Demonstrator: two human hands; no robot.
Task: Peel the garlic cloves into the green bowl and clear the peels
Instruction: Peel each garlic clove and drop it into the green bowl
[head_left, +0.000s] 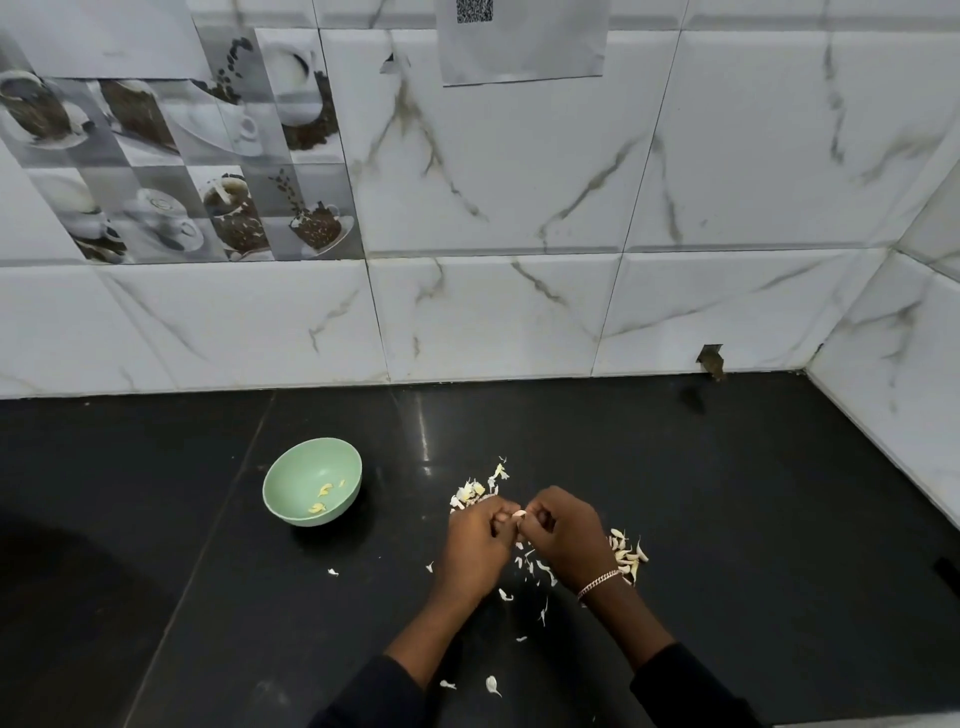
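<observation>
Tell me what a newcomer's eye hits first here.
The left hand and right hand meet low at centre, both pinching a clove. Pale peels litter the black counter around them. A green bowl sits to their left, holding a few yellowish pieces.

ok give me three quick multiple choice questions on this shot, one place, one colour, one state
1. The left hand and right hand are: A: lying flat. B: holding a knife. C: pinching a garlic clove together.
2. The green bowl sits: A: left of both hands. B: right of them. C: against the wall.
3. The counter is: A: white. B: black. C: wooden brown.
Answers: 1 C, fingertips meet on the clove. 2 A, it stands beyond the left hand. 3 B, dark glossy slab.
</observation>
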